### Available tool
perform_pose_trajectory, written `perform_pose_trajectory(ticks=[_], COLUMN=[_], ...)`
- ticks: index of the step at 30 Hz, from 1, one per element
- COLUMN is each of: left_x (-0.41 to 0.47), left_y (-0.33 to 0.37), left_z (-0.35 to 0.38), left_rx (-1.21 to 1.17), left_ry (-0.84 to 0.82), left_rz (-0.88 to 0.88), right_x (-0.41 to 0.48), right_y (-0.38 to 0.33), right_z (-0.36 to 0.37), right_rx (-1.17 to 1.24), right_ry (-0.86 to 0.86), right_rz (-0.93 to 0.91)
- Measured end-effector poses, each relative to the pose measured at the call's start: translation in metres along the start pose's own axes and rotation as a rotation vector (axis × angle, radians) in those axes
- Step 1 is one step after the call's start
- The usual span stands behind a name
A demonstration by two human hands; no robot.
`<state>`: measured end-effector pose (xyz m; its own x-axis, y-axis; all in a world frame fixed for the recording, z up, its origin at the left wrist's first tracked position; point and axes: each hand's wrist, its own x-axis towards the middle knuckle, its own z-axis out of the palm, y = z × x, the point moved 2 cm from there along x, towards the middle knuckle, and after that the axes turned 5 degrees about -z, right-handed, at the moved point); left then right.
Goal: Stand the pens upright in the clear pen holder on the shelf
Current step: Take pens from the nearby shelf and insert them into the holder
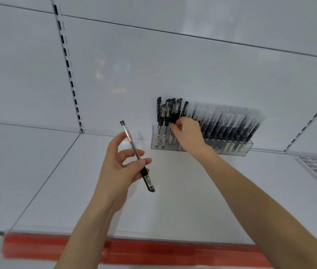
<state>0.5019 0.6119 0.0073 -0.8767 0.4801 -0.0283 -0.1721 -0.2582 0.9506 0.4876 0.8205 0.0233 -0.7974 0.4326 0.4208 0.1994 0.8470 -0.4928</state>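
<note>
Right hand point(188, 133) pinches the standing pens point(165, 113) near their caps, in the left compartment of the clear pen holder point(248, 146) at the back of the shelf point(173, 200). Left hand point(118, 166) grips a loose gel pen point(134, 150) mid-barrel, tilted, left of the holder, not touching it. Suggest: part the bunch, bring the pen vertical, lower it into the gap.

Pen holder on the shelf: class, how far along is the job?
Done: many standing pens are in the clear pen holder. In hand: the right hand pinches one of them in the left compartment; the left hand holds a loose pen. Left: standing that pen inside.
</note>
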Motion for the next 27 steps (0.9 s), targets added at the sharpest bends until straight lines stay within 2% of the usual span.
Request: perform_pose_trajectory(ticks=[10,13,15,17,21,23,27], left_x=[-0.002,0.000,0.003,0.006,0.008,0.009,0.010], left_y=[0.005,0.003,0.004,0.005,0.007,0.005,0.002], left_z=[0.001,0.001,0.002,0.006,0.022,0.031,0.032], left_rx=[0.050,0.028,-0.079,-0.233,-0.375,-0.387,-0.309], left_ry=[0.014,0.037,0.064,0.084,0.097,0.073,0.050], left_rz=[0.031,0.076,0.076,0.058,0.077,0.072,0.049], right_x=[-0.003,-0.013,-0.029,-0.048,-0.090,-0.101,-0.100], right_y=[0.005,0.005,0.000,-0.005,-0.020,-0.020,0.002], right_z=[0.006,-0.001,-0.015,-0.030,-0.041,-0.039,-0.053], right_rx=[0.003,0.112,0.235,0.294,0.601,0.811,1.086], right_ry=[-0.051,-0.007,0.009,-0.071,-0.414,-0.368,-0.140], right_rz=[0.040,0.072,0.068,0.034,0.121,0.190,0.330])
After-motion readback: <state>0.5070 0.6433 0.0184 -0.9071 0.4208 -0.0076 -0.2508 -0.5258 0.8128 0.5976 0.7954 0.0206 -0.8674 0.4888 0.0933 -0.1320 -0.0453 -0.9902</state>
